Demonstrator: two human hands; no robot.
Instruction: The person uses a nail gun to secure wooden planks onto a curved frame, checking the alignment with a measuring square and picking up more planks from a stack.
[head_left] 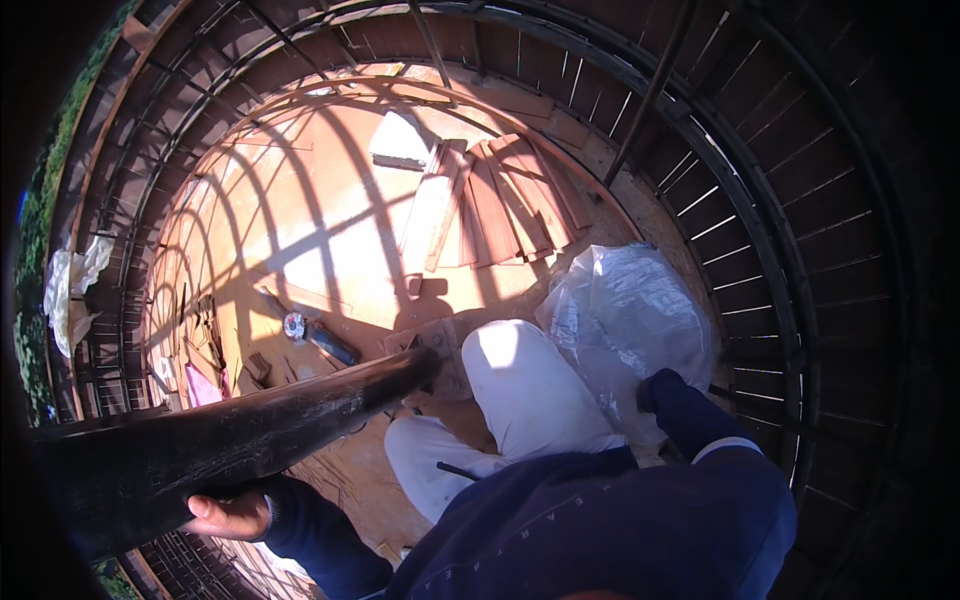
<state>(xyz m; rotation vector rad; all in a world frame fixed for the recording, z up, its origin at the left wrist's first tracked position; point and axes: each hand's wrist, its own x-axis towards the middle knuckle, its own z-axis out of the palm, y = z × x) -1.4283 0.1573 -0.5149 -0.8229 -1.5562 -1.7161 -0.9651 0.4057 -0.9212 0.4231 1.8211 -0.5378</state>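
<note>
A long dark beam (250, 425) slants across the left of the head view, its near end wide and dark. My left hand (230, 515) is closed against the beam's lower edge; its fingertips are hidden behind it. On the right, a clear, crumpled plastic bag (630, 310) lies beside my bent knee. The cuff of my right sleeve (690, 410) reaches the bag, and my right hand is hidden there. What it holds, if anything, does not show.
Reddish-brown boards (490, 205) lie fanned out ahead, near a white block (400, 140). An angle grinder (320, 335) rests on the sandy floor to the left, near wood scraps (210, 330). A curved metal railing (650, 90) rings the space. A white cloth or plastic (72, 290) hangs at left.
</note>
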